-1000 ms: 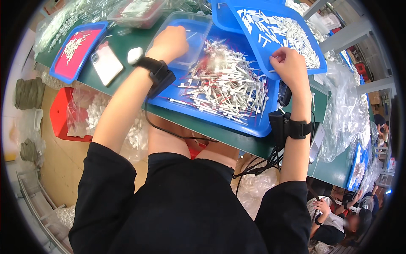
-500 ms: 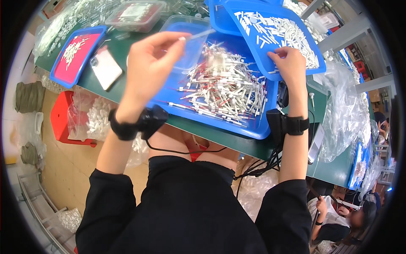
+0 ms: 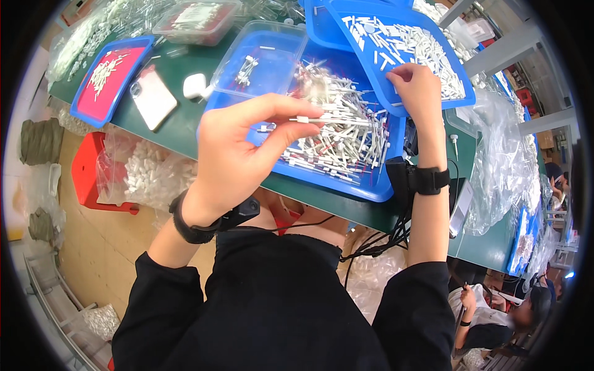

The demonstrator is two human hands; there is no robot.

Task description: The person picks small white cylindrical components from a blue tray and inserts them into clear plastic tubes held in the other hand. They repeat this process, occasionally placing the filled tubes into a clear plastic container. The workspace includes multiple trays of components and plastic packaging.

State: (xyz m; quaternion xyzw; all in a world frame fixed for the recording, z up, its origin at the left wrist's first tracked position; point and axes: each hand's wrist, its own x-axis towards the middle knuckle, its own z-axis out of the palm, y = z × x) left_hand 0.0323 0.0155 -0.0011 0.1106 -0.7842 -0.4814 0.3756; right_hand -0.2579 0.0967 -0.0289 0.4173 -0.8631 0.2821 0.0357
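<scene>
Over the large blue tray (image 3: 371,190), my left hand (image 3: 238,145) pinches a thin white stick-like piece (image 3: 303,119) between thumb and forefinger. Beneath lies a heap of similar slim white pieces (image 3: 337,148), some with red parts. My right hand (image 3: 419,89) is closed, thumb and forefinger bent together at the near left part of a smaller blue tray (image 3: 385,93). Anything within those fingertips is too small to make out. Short white tubes (image 3: 427,52) fill that smaller tray. A clear plastic box (image 3: 281,40) with a few white pieces sits beyond my left hand.
On the left are a pink-lined blue tray (image 3: 111,114), a phone (image 3: 153,99) and a white earbud case (image 3: 194,86). A lidded clear box (image 3: 198,25) stands behind. Clear plastic bags (image 3: 501,167) lie right. Black cables (image 3: 377,247) hang by my right forearm.
My left hand has come down and nearer, from over the clear box to above the heap, with a white piece in its fingers. My right hand has shifted only slightly left and up.
</scene>
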